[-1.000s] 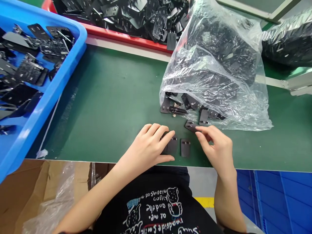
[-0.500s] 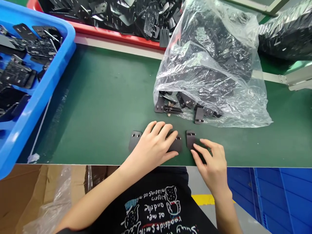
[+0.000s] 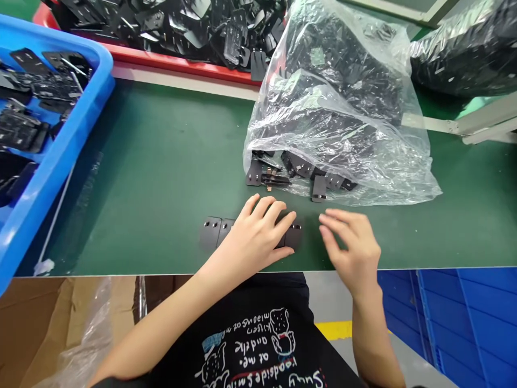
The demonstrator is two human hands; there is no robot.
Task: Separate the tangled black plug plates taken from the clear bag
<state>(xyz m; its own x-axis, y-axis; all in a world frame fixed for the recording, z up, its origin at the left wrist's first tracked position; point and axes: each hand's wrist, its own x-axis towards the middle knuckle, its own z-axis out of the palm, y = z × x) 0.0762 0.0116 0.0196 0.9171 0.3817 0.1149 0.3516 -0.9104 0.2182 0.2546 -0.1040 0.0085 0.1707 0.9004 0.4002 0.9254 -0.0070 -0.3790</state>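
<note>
My left hand [image 3: 258,231] lies over a row of flat black plastic parts, fingers spread and resting on them. Dark plates with small metal pins [image 3: 210,231] show left of the hand, and another black plate [image 3: 293,236] peeks out past its fingers on the right; the middle of the row is hidden. To the right, my right hand [image 3: 350,242] hovers over the green table with thumb and fingers apart and nothing between them. Ahead of both hands, a clear plastic bag [image 3: 343,124] holds many black parts, several of them, such as a small black plate [image 3: 319,188], spilling from its mouth.
A blue bin [image 3: 86,108] of black assemblies stands at the left. Behind the table [image 3: 161,161] is a red bin [image 3: 181,59] full of black parts. A metal bracket [image 3: 456,125] and a dark wrapped bundle [image 3: 464,64] sit at the right.
My right hand has left the separate plate, which now sits against the row under my left hand. The row reaches further left, and the view has shifted slightly.
</note>
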